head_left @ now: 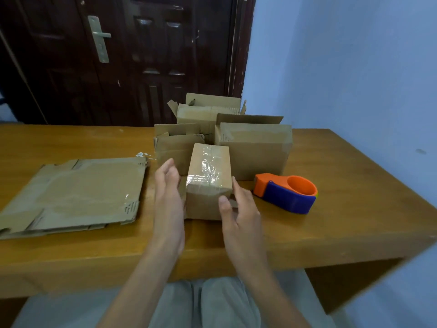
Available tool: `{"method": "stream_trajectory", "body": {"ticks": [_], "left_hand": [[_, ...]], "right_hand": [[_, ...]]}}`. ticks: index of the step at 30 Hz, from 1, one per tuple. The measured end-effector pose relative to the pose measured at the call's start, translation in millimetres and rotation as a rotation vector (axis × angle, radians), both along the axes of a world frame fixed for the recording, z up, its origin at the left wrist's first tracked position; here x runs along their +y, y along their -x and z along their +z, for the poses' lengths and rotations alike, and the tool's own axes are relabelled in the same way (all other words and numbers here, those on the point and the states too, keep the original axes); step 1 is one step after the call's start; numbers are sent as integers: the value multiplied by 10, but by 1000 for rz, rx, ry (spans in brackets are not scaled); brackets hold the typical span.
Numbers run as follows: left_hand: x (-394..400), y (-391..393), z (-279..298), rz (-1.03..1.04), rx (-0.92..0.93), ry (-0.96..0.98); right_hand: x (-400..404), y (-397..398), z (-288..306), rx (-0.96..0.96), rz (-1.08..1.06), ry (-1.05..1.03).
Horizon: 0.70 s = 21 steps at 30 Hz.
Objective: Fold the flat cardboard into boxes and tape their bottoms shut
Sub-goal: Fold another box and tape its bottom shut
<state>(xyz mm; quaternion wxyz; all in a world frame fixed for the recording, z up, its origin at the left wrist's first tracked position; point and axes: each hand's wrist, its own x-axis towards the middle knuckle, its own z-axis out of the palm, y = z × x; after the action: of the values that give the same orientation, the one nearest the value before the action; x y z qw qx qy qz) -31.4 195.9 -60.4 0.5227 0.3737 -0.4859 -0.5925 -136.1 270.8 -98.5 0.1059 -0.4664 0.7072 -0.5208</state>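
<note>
- Small taped box (209, 183) stands on the wooden table (331, 223), near centre, between both hands.
- Left hand (169, 197), fingers straight, lies along its left side.
- Right hand (238, 209), thumb and fingers relaxed, touches its right near corner.
- Flat cardboard (75, 192) lies left; tape dispenser (287, 192) right.

Wooden table (331, 221), orange-brown top, carries everything. Landmark: small taped box (209, 181), near the middle, taped face up. Left of it: flat cardboard (75, 192), lying flat. Just right of it: orange and blue tape dispenser (287, 192). Behind it, touching or nearly so: three open boxes: left one (176, 147), right one (256, 150), farthest one (203, 114).
</note>
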Motion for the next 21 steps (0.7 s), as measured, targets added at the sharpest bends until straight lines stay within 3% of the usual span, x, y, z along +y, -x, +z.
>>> {"method": "stream_trajectory", "body": {"ticks": [6, 14, 21], "left_hand": [[135, -167, -360, -26, -155, 325], [178, -150, -426, 32, -120, 333], [194, -96, -499, 36, -44, 353]], "right_hand": [[-44, -126, -116, -113, -83, 61], [44, -106, -119, -265, 75, 216], [53, -104, -167, -216, 84, 263]]}}
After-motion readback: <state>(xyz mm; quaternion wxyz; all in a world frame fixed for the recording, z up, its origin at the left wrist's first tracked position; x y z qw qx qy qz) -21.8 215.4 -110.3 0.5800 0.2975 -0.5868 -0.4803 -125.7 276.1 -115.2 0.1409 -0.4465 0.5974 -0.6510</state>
